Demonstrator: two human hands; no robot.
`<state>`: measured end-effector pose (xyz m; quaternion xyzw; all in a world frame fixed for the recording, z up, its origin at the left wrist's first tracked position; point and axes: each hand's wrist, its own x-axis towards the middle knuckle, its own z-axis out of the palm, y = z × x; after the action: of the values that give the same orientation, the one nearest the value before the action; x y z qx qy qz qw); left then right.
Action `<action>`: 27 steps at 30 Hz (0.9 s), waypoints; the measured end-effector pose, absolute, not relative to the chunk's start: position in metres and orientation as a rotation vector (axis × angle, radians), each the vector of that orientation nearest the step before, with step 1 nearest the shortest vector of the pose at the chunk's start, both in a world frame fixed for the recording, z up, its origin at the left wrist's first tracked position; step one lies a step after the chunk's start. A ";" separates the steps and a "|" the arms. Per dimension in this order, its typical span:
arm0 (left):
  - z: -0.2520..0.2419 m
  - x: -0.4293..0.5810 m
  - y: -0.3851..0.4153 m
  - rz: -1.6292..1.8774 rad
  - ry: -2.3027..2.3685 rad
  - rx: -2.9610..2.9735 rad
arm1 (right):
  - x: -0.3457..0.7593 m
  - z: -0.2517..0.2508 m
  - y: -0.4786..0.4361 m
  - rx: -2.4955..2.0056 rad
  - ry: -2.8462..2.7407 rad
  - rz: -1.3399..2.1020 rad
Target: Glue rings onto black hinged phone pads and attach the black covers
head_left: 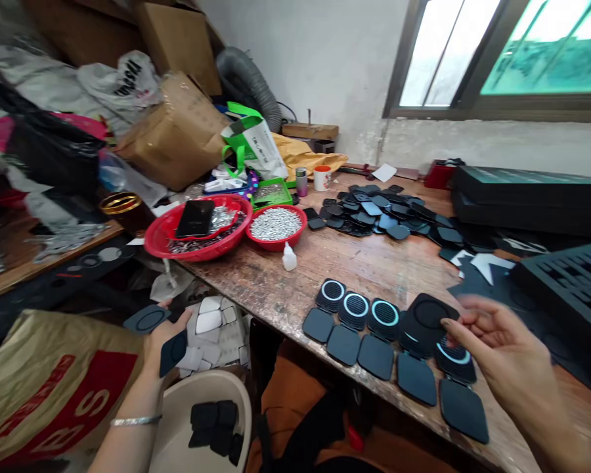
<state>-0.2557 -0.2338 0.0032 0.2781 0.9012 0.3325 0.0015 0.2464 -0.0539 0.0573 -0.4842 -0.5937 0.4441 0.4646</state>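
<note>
Head view: my right hand (505,345), at lower right, pinches a black plate (426,318) between thumb and fingertips, over the row of ringed pieces (385,315) on the table (256,286). At lower left, my left hand (156,341) has two dark pads (148,318) against it; I cannot tell how its fingers close. A dark pile (379,210) lies right of centre.
</note>
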 end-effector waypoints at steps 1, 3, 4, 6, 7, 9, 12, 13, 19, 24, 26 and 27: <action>0.005 -0.248 -0.222 1.092 2.790 0.929 | 0.253 0.057 -0.051 -1.179 -1.410 1.141; 0.011 -0.222 -0.195 1.178 2.678 1.050 | 0.266 0.052 -0.047 -1.188 -1.330 1.248; 0.013 -0.205 -0.181 1.191 2.599 1.128 | 0.270 0.049 -0.045 -1.215 -1.295 1.288; 0.015 -0.162 -0.156 1.173 2.423 1.296 | 0.276 0.041 -0.044 -1.261 -1.226 1.359; 0.015 -0.140 -0.145 1.148 2.331 1.376 | 0.277 0.037 -0.043 -1.265 -1.188 1.402; 0.012 -0.100 -0.127 1.092 2.172 1.495 | 0.278 0.030 -0.043 -1.235 -1.115 1.486; 0.006 -0.064 -0.107 1.046 1.936 1.540 | 0.278 0.026 -0.043 -1.169 -1.043 1.582; 0.005 -0.058 -0.102 1.034 1.892 1.530 | 0.278 0.026 -0.042 -1.158 -1.034 1.600; 0.016 -0.057 -0.087 1.010 1.854 1.378 | 0.286 0.024 -0.039 -1.137 -0.991 1.628; 0.035 -0.065 -0.087 0.999 1.890 1.227 | 0.287 0.025 -0.038 -1.098 -0.917 1.646; 0.044 -0.068 -0.091 0.986 1.885 1.187 | 0.283 0.029 -0.040 -1.082 -0.896 1.661; 0.048 -0.068 -0.094 0.978 1.878 1.161 | 0.280 0.032 -0.042 -1.076 -0.900 1.678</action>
<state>-0.0678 -0.0935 0.0482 0.4493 0.7269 0.3787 0.3555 0.2800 -0.0421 0.0315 -0.4369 -0.3656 0.6815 0.4593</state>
